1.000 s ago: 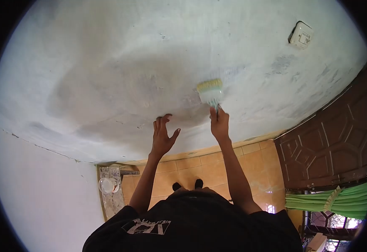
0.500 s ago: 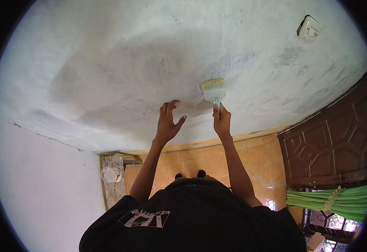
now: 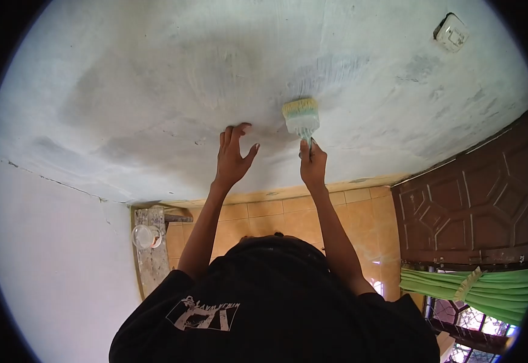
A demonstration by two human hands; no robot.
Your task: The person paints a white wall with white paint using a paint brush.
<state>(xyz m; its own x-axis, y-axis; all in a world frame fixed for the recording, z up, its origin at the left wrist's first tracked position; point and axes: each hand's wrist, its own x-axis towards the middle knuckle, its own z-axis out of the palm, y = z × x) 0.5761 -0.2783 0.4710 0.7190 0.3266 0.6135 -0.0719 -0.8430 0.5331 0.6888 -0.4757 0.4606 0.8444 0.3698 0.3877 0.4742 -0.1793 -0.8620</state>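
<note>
My right hand (image 3: 313, 162) is closed round the handle of a wide paintbrush (image 3: 302, 117), its pale yellow bristles up against the wall (image 3: 155, 78). The brush's body is whitish and pale green. To its left, my left hand (image 3: 234, 156) holds nothing, fingers spread and curved close to the wall. Pale, streaky paint marks and grey patches show on the wall around and above the brush.
A white wall switch (image 3: 453, 34) sits at the upper right. On the right are a brown panelled door (image 3: 469, 199) and a green curtain (image 3: 500, 290). A paint-spotted wooden bench (image 3: 153, 266) at left carries a clear plastic tub (image 3: 145, 236). Orange tiles (image 3: 264, 212) cover the floor.
Both hands and the brush appear slightly higher and further left in view. The camera view has also shifted a little; the grip on the brush is unchanged.
</note>
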